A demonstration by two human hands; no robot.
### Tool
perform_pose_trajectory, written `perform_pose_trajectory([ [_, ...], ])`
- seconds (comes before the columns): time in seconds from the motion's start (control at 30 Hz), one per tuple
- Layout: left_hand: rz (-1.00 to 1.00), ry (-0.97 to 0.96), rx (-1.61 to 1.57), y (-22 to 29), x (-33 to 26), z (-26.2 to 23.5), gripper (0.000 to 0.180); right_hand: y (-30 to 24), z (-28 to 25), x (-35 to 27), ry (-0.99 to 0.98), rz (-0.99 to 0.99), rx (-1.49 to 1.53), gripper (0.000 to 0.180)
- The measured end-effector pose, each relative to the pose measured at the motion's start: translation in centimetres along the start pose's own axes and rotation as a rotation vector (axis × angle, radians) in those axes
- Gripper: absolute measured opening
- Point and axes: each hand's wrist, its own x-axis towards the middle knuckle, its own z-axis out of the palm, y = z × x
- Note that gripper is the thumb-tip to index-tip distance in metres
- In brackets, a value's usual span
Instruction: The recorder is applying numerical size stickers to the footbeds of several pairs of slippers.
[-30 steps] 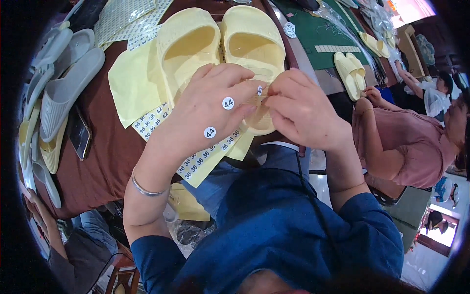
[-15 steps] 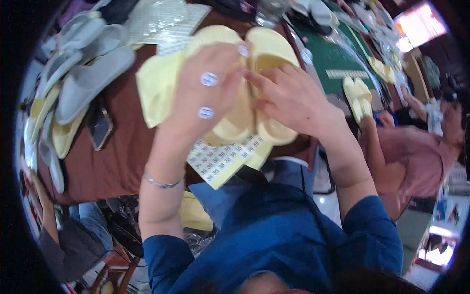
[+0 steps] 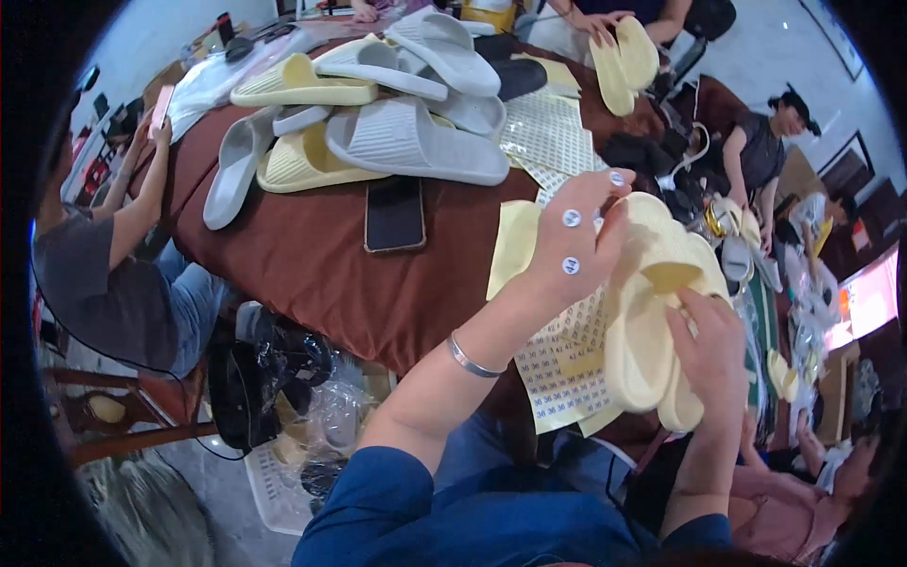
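Pale-yellow slippers (image 3: 630,364) at the table's near edge, both hands at the pair

Location: the slippers lie side by side on the table (image 3: 302,260), heels toward the wearer, beside printed sticker sheets (image 3: 565,378) and a yellow paper sheet (image 3: 510,241).

Left hand (image 3: 572,241): positioned at the left side of the pair, near the toe end. Fingers are bent, thumb apart from the index finger; whether they grip anything cannot be told. Round white stickers (image 3: 571,218) adhere to the back of the hand, with another near the index finger. A metal bracelet (image 3: 472,357) encircles the wrist.

Right hand (image 3: 713,345): fingers are curved and partly spread over the right-hand slipper, tips near the strap opening. A firm grip cannot be confirmed.

Surroundings: a dark phone (image 3: 395,215) lies flat on the brown cloth, just below a stack of grey and yellow slippers (image 3: 416,142). Across the table, a co-worker's hand (image 3: 609,30) holds another yellow pair (image 3: 624,71).
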Motion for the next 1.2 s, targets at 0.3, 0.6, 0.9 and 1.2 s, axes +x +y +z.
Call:
perform_pose_trajectory([
  [0.3, -0.623, 0.316, -0.969, -2.9, -0.3, 1.7, 0.029, -5.8, -6.5, 15.2, 0.129, -0.388, -0.034, 0.031],
  [0.6, -0.603, 0.038, -0.303, -2.6, -1.2, 1.2, 0.019, -14.5, -9.0, 25.6, 0.080, -0.816, 0.063, 0.034],
  [0.9, -0.635, -0.013, -0.260, -6.1, 0.3, 1.3, 0.034, -0.5, -2.7, 6.4, 0.034, -0.416, -0.166, 0.022],
  [1.2, -0.742, -0.216, -0.332, -9.2, -0.9, 2.8, 0.030, 7.0, -5.2, -24.9, -0.102, 0.471, -0.151, 0.025],
])
